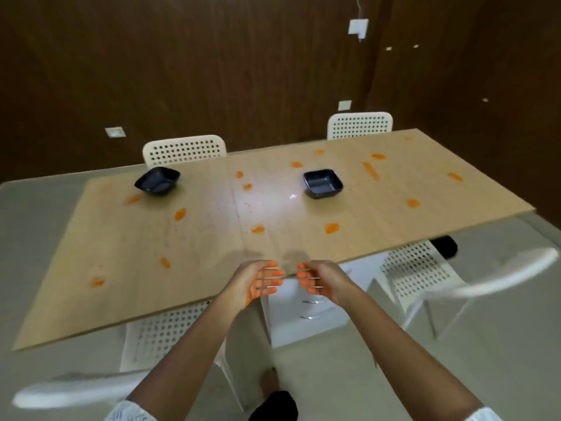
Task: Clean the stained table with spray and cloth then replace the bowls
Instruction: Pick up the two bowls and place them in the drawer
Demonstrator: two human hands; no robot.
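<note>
Four white plastic chairs with perforated backs and seats fill the scene — one at the far left (185, 149), one at the far right (360, 125), one tucked in at the near left (161, 335) and one at the near right (419, 268). Behind them stands a dark brown wood-panelled wall (212, 71) carrying a white square wall box (358, 27) with a thin cable above it — and a small white socket plate (344, 105) lower down. The pale grey floor (455, 360) spreads below.
</note>
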